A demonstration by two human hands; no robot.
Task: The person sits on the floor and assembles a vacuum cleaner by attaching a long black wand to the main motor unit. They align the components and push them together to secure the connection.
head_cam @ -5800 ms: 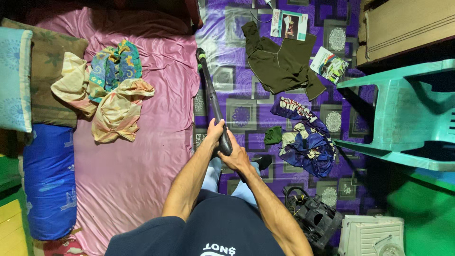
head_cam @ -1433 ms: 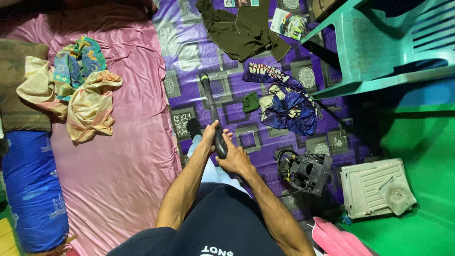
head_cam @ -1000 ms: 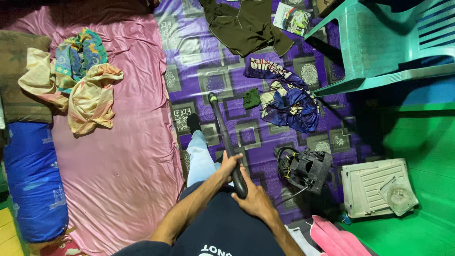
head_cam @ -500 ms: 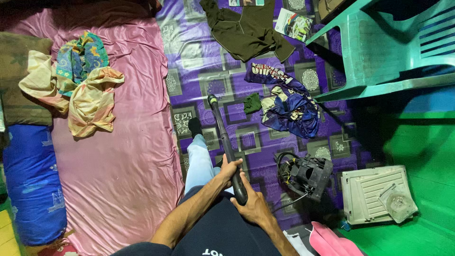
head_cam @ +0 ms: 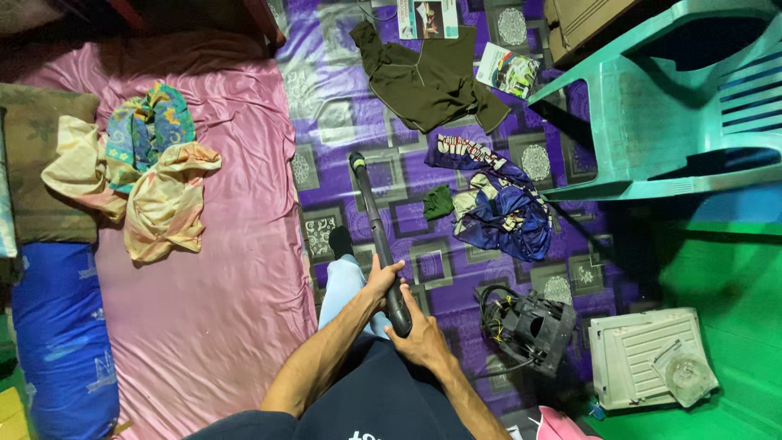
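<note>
Both my hands grip a long black vacuum wand [head_cam: 371, 212] that points away from me over the purple patterned carpet [head_cam: 326, 122]. My left hand [head_cam: 380, 279] wraps the tube a little higher up. My right hand [head_cam: 418, 334] holds the thick handle end close to my body. The wand's tip rests on the carpet near the pink mattress edge [head_cam: 285, 187]. My leg in light blue trousers [head_cam: 342, 285] stands just left of the wand.
Crumpled clothes [head_cam: 147, 175] and a blue bolster [head_cam: 61, 334] lie on the mattress. An olive shirt [head_cam: 428, 77], a blue cloth heap [head_cam: 501, 212], a black motor unit [head_cam: 529, 326], a white grille [head_cam: 648, 354] and a turquoise plastic chair [head_cam: 668, 106] crowd the floor at right.
The wand was pulled back toward me about a second ago, and my hands came closer to my body. Since then the view has shifted slightly; the grip is unchanged.
</note>
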